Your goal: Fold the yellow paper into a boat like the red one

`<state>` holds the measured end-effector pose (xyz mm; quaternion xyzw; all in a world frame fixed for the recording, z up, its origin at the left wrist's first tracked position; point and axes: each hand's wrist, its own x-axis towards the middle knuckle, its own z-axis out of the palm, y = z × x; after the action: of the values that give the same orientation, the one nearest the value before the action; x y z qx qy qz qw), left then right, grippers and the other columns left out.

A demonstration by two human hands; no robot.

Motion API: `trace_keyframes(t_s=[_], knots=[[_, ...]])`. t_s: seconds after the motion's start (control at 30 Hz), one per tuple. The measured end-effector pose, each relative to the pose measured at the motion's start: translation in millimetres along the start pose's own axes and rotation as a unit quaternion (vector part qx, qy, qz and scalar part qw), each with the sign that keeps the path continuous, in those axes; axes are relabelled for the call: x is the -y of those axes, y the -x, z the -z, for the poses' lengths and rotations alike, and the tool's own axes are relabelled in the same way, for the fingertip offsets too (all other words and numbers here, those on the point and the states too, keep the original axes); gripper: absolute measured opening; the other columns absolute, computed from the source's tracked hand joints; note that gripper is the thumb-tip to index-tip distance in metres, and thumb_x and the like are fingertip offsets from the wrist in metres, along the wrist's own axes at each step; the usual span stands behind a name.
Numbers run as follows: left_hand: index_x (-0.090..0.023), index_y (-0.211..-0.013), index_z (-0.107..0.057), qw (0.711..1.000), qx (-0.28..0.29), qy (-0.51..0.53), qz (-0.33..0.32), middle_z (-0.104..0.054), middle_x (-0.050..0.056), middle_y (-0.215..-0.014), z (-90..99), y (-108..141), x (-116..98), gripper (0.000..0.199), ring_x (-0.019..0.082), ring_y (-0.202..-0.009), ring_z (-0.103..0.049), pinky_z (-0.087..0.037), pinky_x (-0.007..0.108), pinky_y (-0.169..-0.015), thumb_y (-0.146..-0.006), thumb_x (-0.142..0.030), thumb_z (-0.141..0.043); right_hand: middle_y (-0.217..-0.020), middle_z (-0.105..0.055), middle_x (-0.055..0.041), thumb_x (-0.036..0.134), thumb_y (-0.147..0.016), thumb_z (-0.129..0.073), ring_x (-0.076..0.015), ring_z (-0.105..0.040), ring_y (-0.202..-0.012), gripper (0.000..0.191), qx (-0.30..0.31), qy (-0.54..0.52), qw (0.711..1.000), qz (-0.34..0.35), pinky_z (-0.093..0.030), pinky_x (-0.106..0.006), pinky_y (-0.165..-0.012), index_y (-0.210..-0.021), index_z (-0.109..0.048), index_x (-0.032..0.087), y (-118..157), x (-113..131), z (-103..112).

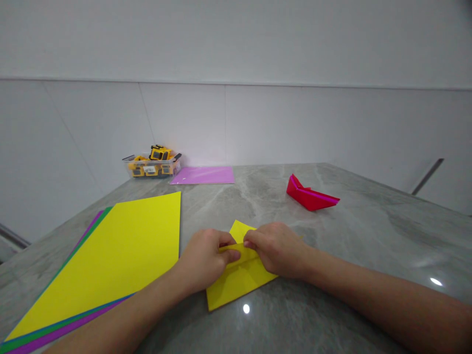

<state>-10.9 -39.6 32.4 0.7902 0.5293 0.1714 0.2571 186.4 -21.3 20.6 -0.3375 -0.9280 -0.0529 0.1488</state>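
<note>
In the head view, a clear plastic bin [151,167] is seen at the far left of the table [258,201], close to the wall [265,123]. Yellow toy vehicles [160,154] are held in it; one is heaped above the rim, and others are seen through the side, where a white label [149,169] is stuck. A pink sheet [202,175] is laid flat just beside the bin, to its right.

The yellow paper [241,280], partly folded, is held at the near middle of the table. Its long lower edge is run slantwise, from the near left up toward the right, and its long axis is slanted the same way. A pointed corner is aimed away from the person, beyond the fingers. The fold is pinched between thumb and fingers by the left hand [208,258]; the same folded strip is gripped by the right hand [278,248], its fingers curled in. The two hands are set close together.

A stack of sheets [121,250] is spread at the left, topped with yellow, with blue, green and purple edges shown beneath. A red paper boat [309,195], edged in pink, is placed beyond the right hand, well apart from the yellow paper.
</note>
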Motion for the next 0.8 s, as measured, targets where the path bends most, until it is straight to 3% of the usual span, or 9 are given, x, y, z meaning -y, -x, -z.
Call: trace_keyframes(t_s=[0.13,0.27,0.33,0.53,0.7,0.8], knots=[[-0.016,-0.071,-0.067,0.993,0.049,0.11,0.019,-0.049,-0.003,-0.058,-3.3,-0.6,3.8,0.022,0.011,-0.056,-0.04,-0.023,0.023,-0.05,-0.074,-0.036,-0.058,-0.066,-0.068,-0.0042,0.02,-0.087,-0.049,-0.0143,-0.056,-0.052,0.016,-0.002,0.031,0.999,0.008,-0.018,-0.029,-0.048,-0.084,-0.064,0.016,-0.3,1.9,-0.4],[-0.013,-0.078,-0.064,0.95,0.148,0.271,0.038,-0.054,-0.002,-0.065,-8.4,1.2,3.0,0.021,0.011,-0.057,-0.044,-0.028,0.022,-0.052,-0.071,-0.033,-0.06,-0.054,-0.064,-0.0047,0.041,-0.095,-0.04,-0.0137,-0.049,-0.043,0.039,0.021,0.087,0.995,-0.035,-0.011,-0.03,-0.047,-0.079,-0.066,0.017,-2.1,4.4,-2.2],[-0.013,-0.084,-0.065,0.936,0.172,0.305,0.037,-0.058,0.0,-0.07,-11.0,2.4,1.8,0.023,0.012,-0.06,-0.047,-0.03,0.022,-0.054,-0.071,-0.031,-0.06,-0.053,-0.063,-0.005,0.046,-0.095,-0.037,-0.0139,-0.049,-0.042,0.044,0.041,0.096,0.994,-0.045,-0.011,-0.03,-0.047,-0.077,-0.066,0.018,-3.6,5.2,-2.2],[-0.016,-0.078,-0.067,0.989,0.053,0.14,-0.002,-0.06,-0.001,-0.068,-14.5,7.5,-1.0,0.018,0.014,-0.063,-0.048,-0.03,0.024,-0.055,-0.072,-0.031,-0.059,-0.076,-0.067,-0.0054,0.044,-0.096,-0.037,-0.0165,-0.058,-0.065,0.041,0.031,0.073,0.996,-0.043,-0.024,-0.028,-0.052,-0.079,-0.065,0.018,-8.2,8.6,2.9],[-0.018,-0.08,-0.068,0.994,0.045,0.098,-0.013,-0.063,-0.001,-0.07,-12.6,10.4,-4.9,0.02,0.015,-0.062,-0.049,-0.03,0.025,-0.055,-0.077,-0.034,-0.056,-0.081,-0.064,-0.0077,0.047,-0.095,-0.034,-0.0215,-0.059,-0.072,0.043,0.024,0.085,0.991,-0.102,-0.037,-0.031,-0.058,-0.086,-0.063,0.018,-6.1,14.0,4.6],[-0.018,-0.073,-0.067,0.996,0.01,0.083,-0.004,-0.061,-0.001,-0.066,-11.8,7.9,-3.3,0.021,0.014,-0.06,-0.049,-0.029,0.025,-0.054,-0.078,-0.035,-0.054,-0.084,-0.063,-0.0099,0.05,-0.094,-0.035,-0.0242,-0.059,-0.078,0.044,-0.006,0.084,0.99,-0.112,-0.043,-0.037,-0.068,-0.09,-0.063,0.017,-4.4,13.0,6.5]])
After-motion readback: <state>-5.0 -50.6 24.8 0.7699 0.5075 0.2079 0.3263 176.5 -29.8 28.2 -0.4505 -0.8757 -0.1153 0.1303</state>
